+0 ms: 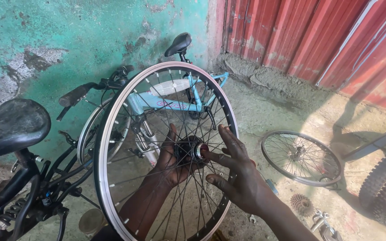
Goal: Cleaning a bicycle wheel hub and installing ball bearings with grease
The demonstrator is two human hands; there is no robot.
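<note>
1. Outdoor dirt ground (291, 111), peeling green wall (90, 31), red metal sheeting (300, 35).
2. Bare wheel (166, 147) stands upright, centre frame. Left hand (168, 163), behind the spokes, cups the hub (193, 151); right hand (237, 178) is spread, fingertips (206, 155) on the axle end.
3. Risk: light hold; wheel may tip or roll, pinching fingers between spokes.

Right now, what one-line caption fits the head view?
Left hand behind the spokes and right hand in front hold a bare bicycle wheel at its hub.
</note>
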